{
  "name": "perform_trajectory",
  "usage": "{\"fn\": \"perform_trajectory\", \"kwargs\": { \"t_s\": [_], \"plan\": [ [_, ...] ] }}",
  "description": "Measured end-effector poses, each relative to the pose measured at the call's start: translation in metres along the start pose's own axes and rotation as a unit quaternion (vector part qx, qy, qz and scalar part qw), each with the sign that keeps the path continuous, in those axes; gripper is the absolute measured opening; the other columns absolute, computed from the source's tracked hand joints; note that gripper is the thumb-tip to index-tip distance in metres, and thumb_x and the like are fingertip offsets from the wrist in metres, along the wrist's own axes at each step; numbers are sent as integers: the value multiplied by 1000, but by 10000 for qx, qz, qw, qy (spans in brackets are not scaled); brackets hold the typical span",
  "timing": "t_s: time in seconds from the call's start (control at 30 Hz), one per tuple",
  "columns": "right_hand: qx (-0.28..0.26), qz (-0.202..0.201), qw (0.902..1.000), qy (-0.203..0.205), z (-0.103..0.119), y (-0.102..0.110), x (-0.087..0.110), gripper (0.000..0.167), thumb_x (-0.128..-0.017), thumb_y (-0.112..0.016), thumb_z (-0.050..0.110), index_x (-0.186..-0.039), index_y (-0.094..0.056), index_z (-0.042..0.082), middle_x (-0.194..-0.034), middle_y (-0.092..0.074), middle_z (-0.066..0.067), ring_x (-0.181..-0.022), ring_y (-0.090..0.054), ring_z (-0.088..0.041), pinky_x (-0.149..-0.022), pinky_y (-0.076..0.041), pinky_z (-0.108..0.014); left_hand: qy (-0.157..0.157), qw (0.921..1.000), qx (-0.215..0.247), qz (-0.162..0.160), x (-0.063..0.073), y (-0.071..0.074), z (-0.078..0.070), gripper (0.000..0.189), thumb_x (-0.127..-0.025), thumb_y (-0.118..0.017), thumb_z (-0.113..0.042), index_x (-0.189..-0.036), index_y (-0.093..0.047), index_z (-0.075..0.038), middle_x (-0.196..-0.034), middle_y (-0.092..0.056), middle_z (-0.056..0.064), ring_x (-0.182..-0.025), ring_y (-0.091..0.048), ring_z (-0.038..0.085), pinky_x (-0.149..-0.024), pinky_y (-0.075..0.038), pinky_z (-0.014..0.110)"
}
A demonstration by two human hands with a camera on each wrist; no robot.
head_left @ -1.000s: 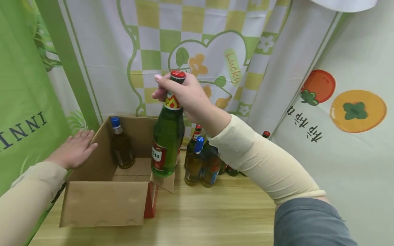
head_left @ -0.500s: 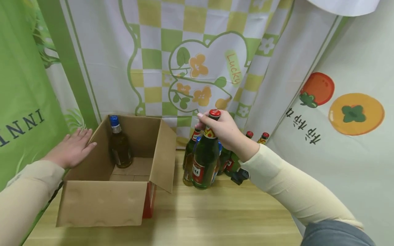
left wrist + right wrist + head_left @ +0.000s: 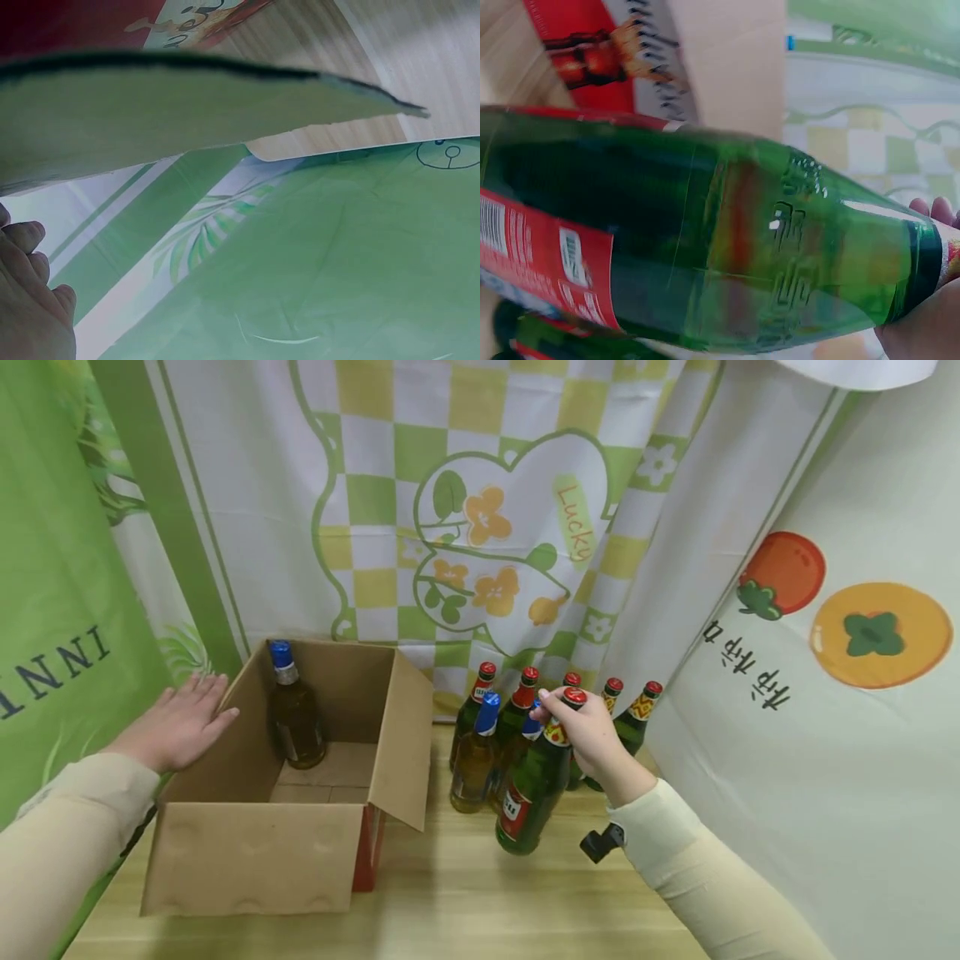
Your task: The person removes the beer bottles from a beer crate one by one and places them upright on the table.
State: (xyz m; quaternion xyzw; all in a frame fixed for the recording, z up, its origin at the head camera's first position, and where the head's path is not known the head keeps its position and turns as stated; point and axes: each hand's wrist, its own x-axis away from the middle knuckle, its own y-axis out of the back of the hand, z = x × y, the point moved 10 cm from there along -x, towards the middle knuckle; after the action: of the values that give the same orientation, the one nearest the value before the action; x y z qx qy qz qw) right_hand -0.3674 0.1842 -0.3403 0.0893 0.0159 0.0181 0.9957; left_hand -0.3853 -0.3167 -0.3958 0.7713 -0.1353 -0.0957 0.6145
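My right hand (image 3: 596, 735) grips a green beer bottle (image 3: 528, 793) by its neck, below the red cap. The bottle leans slightly, its base low over the tabletop. In the right wrist view its green body (image 3: 757, 247) with a red label fills the middle. My left hand (image 3: 176, 722) lies with straight fingers along the left side of an open cardboard box (image 3: 251, 856). Inside that box, in the far left corner, stands a brown bottle with a blue cap (image 3: 297, 718). In the left wrist view a cardboard flap (image 3: 187, 112) stretches above the fingers.
Several bottles stand grouped right of the box, among them a brown one with blue foil (image 3: 472, 768) and a green one (image 3: 633, 727) at the right. The box's right flap (image 3: 401, 743) juts out toward them. Behind hangs a patterned curtain (image 3: 367, 543).
My right hand has carried the green bottle from over the box's right side rightward and down to the front of the bottle group. The left hand has stayed at the box.
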Motion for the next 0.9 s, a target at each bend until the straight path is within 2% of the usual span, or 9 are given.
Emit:
{"fn": "perform_trajectory", "kwargs": {
  "t_s": [0.1, 0.2, 0.33, 0.43, 0.53, 0.63, 0.73, 0.8, 0.9],
  "plan": [
    [222, -154, 9995, -155, -20, 9, 1, 24, -107, -61, 20, -98, -70, -1, -84, -72, 2, -89, -68, -11, -92, -54, -32, 11, 10000, 15, 4, 1, -2, 0, 72, -114, -26, -37, -153, -12, 22, -156, -9, 46, -145, -4, 64, -116, -4, 74],
    [494, -414, 9976, -237, -34, 22, 0, 27, -106, -62, 22, -102, -70, -4, -86, -72, 3, -93, -68, -13, -99, -50, -39, 40, 10000, 44, 8, 1, -3, 0, 72, -114, -25, -37, -153, -12, 22, -156, -8, 46, -145, -5, 64, -116, -4, 73],
    [599, -888, 9938, -294, -52, 43, -5, 29, -106, -63, 24, -104, -72, -4, -87, -74, 1, -108, -65, -24, -106, -44, -45, 57, 10000, 34, 15, 0, -1, 0, 72, -114, -24, -37, -153, -11, 22, -157, -7, 46, -145, -4, 64, -116, -3, 73],
    [610, -1184, 9905, -356, -65, 56, -8, 30, -106, -63, 23, -106, -72, -6, -96, -75, -4, -120, -59, -28, -110, -41, -45, 53, 10000, -4, 25, -1, 0, 0, 72, -114, -24, -37, -153, -11, 22, -157, -7, 45, -145, -5, 64, -116, -3, 73],
    [689, -1406, 9868, -420, -78, 65, -12, 34, -106, -63, 24, -109, -71, -9, -100, -75, -8, -116, -57, -25, -103, -42, -40, 53, 10000, -36, 14, -2, 3, 0, 72, -114, -24, -37, -153, -12, 21, -157, -8, 45, -145, -5, 64, -116, -3, 73],
    [788, -1613, 9824, -506, -90, 71, -14, 34, -105, -63, 25, -109, -71, -7, -97, -73, -5, -96, -53, -19, -86, -40, -35, 51, 10000, -51, -27, -4, 5, 0, 72, -114, -25, -37, -153, -12, 21, -157, -9, 45, -145, -6, 64, -116, -4, 73],
    [857, -1771, 9788, -564, -100, 75, -14, 32, -105, -63, 25, -105, -72, -5, -98, -71, -4, -85, -48, -16, -78, -38, -33, 33, 10000, -79, -32, -4, 4, -1, 71, -114, -26, -37, -153, -14, 22, -157, -9, 45, -145, -7, 64, -116, -4, 73],
    [857, -1819, 9779, -563, -105, 76, -14, 29, -105, -63, 24, -101, -72, -3, -100, -70, -6, -83, -47, -17, -77, -38, -34, 33, 10000, -82, -26, -4, 3, -1, 71, -114, -26, -37, -153, -14, 22, -157, -10, 45, -145, -7, 64, -116, -4, 73],
    [806, -1834, 9784, -511, -112, 77, -14, 28, -105, -63, 23, -99, -72, -3, -100, -71, -8, -89, -51, -19, -80, -41, -34, 57, 10000, -73, -11, -3, 0, 1, 72, -114, -27, -37, -153, -14, 21, -157, -10, 45, -145, -7, 64, -116, -5, 73]
  ]
}}
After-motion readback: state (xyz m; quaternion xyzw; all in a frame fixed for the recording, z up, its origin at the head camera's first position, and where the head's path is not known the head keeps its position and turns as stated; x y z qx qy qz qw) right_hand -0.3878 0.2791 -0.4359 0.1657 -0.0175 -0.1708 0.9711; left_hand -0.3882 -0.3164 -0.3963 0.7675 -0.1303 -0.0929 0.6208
